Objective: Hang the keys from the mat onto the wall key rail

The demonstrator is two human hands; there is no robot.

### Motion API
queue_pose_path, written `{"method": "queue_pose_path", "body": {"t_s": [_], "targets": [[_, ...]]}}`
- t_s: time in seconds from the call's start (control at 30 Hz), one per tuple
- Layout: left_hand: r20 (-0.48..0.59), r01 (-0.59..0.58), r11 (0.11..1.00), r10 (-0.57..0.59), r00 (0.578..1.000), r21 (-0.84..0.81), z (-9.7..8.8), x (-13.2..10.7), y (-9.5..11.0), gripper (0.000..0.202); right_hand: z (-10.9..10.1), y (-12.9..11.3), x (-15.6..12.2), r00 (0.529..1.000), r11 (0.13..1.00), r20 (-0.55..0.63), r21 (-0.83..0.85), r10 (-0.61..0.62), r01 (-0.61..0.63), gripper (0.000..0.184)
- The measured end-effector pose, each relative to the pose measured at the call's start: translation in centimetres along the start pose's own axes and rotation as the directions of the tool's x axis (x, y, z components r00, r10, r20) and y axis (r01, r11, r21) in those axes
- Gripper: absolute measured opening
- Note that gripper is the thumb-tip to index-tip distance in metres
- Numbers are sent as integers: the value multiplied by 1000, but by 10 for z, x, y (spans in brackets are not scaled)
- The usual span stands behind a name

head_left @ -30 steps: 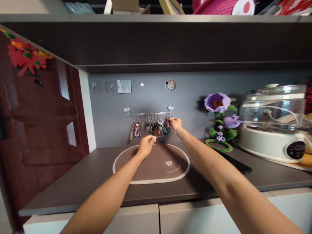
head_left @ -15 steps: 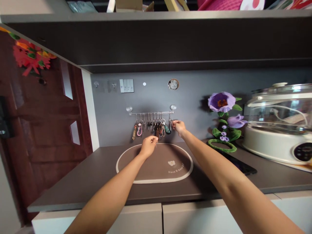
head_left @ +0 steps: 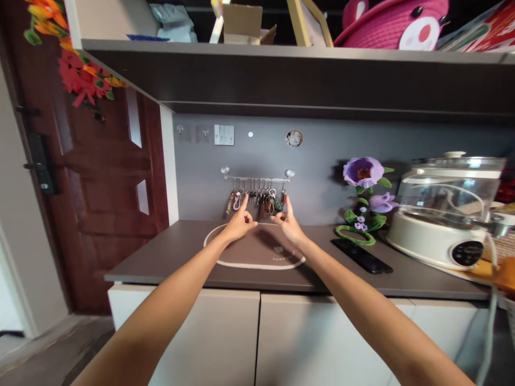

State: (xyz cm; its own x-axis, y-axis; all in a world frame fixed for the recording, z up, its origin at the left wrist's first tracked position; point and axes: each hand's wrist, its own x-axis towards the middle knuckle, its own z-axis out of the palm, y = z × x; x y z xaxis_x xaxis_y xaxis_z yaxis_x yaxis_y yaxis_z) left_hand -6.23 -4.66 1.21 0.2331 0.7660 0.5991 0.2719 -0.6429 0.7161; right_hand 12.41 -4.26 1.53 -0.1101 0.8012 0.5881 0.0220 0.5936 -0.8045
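Observation:
A metal rail (head_left: 257, 179) on the grey wall carries several bunches of keys (head_left: 265, 202). My left hand (head_left: 240, 222) is raised in front of the keys with its index finger pointing up and the other fingers loosely curled; nothing shows in it. My right hand (head_left: 286, 223) is beside it, fingers spread and held apart, just below the keys at the rail's right end. Neither hand touches the keys. Both hands hover over an oval brown mat (head_left: 257, 251) on the dark countertop (head_left: 169, 257).
A purple fabric flower (head_left: 363, 172) and a black phone (head_left: 361, 255) are right of the mat. A white cooker with a glass lid (head_left: 446, 214) stands at far right. A brown door (head_left: 96, 177) is at left. A shelf (head_left: 281, 53) overhead holds boxes.
Both hands have come off the keys and drawn back from the rail, their fingers opening. The camera has moved back, showing the cabinet fronts and floor.

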Motion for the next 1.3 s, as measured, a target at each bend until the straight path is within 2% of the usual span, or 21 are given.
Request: {"method": "queue_pose_path", "body": {"t_s": [0.17,0.27,0.4,0.57,0.7,0.77,0.83,0.9,0.97,1.1,1.23,1.3], "targets": [[13,32,999,-32,999,32,-20,-54,-4,98,7,-6,-39,973,998,225,-44,52,-43,97],[-10,59,998,-58,998,37,-25,-73,-7,100,10,-1,-53,957,996,288,-84,36,-13,96],[7,87,996,-87,996,-2,-26,-79,-8,103,13,1,-59,962,992,273,-128,23,13,93],[19,125,991,-125,992,-38,-24,-79,-7,104,15,-3,-62,971,991,233,-133,59,-28,93],[-40,178,981,-181,983,-80,-24,-77,-11,106,11,1,-57,976,989,208,-144,72,-42,90],[-119,235,967,-246,962,-103,-29,-72,-17,107,5,5,-47,990,984,125,-174,68,-45,84],[-210,312,942,-332,920,-124,-37,-61,-24,107,-7,8,-30,998,975,-1,-211,70,-68,78],[-286,373,917,-398,872,-140,-48,-44,-32,105,-21,9,-7,990,962,-100,-245,98,-120,78],[-335,399,908,-418,844,-126,-58,-22,-39,103,-35,9,18,971,940,-163,-265,175,-214,82],[-363,393,915,-398,842,-92,-69,24,-47,95,-52,12,62,933,909,-234,-253,273,-330,84],[-362,357,920,-393,846,-164,-67,63,-61,83,-54,25,89,923,920,-186,-141,338,-365,70],[-316,332,916,-391,864,-225,-64,77,-69,70,-53,33,98,917,918,-161,-104,365,-383,63]]}}
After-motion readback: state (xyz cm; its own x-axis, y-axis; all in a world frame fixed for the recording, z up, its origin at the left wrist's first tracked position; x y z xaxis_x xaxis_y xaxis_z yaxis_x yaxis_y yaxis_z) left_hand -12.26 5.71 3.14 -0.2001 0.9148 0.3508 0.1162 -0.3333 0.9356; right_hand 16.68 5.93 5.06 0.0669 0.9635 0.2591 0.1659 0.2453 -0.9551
